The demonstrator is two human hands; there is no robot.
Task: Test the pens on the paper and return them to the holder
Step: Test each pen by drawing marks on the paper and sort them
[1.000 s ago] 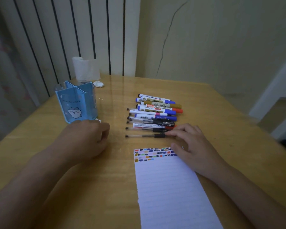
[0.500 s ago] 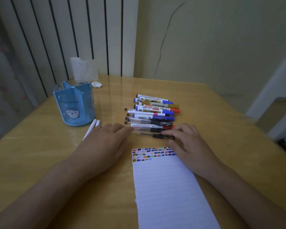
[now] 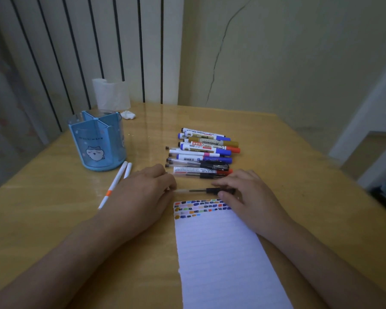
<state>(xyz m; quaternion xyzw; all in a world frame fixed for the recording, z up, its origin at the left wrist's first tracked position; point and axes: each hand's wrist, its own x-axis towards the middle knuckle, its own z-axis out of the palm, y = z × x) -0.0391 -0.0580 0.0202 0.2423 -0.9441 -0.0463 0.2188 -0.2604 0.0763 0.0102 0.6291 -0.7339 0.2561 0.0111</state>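
A clear black-ink pen point(image 3: 201, 191) lies just beyond the top edge of the lined paper point(image 3: 221, 253). My left hand point(image 3: 143, 192) pinches its cap end and my right hand point(image 3: 247, 195) pinches its black grip end. The paper's top carries rows of coloured test marks. A row of several markers and pens point(image 3: 205, 152) lies side by side behind the hands. The blue divided pen holder point(image 3: 97, 141) stands at the left with nothing showing above its rim. Two white pens point(image 3: 118, 179) lie in front of it, partly hidden by my left hand.
A roll of white tissue point(image 3: 110, 93) and a crumpled scrap point(image 3: 128, 114) sit at the table's back left. The wooden table point(image 3: 299, 175) meets a wall and a striped curtain behind. A white chair frame point(image 3: 370, 121) stands off the table's right side.
My left hand moved right from beside the holder to the pen, uncovering two white pens. Both hands pulled the nearest black pen out of the row towards the paper.
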